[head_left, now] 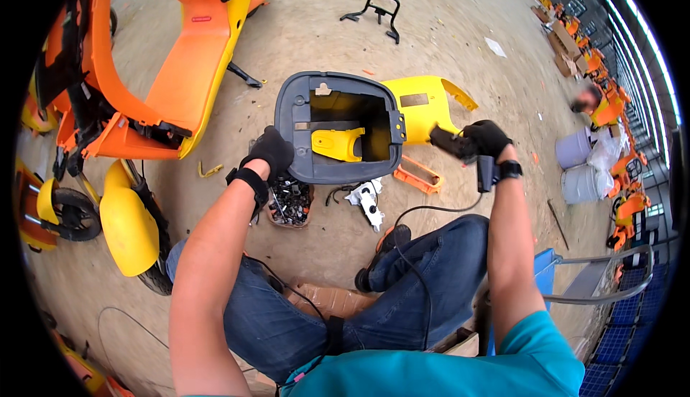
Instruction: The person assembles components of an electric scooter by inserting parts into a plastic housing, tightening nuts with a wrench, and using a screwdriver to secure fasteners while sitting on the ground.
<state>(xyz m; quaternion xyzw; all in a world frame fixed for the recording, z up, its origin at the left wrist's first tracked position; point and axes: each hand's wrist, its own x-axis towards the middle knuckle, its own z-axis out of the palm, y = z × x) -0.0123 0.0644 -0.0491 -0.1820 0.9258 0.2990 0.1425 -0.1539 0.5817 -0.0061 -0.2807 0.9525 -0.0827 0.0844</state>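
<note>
A dark grey scooter storage bucket (287, 120) with a wide rim stands in front of me, joined or pressed to yellow body panels. Inside its opening a yellow piece (336, 144) shows. My left hand (273, 151), in a black glove, is closed on the bucket's left rim. Off the bucket's right side, my right hand (490, 139), also gloved, is closed round a dark blocky object (451, 142), too blurred to name. A yellow curved panel (420, 102) lies behind that object. A cabled black box (486, 174) sits at my right wrist.
Near the bucket are a box of screws (290, 203), a white part (369, 206) and an orange frame (418, 175). An orange scooter body (190, 73) stands left, above a yellow fender (129, 217). A black rack (379, 12) lies farther off. White buckets (578, 183) stand right.
</note>
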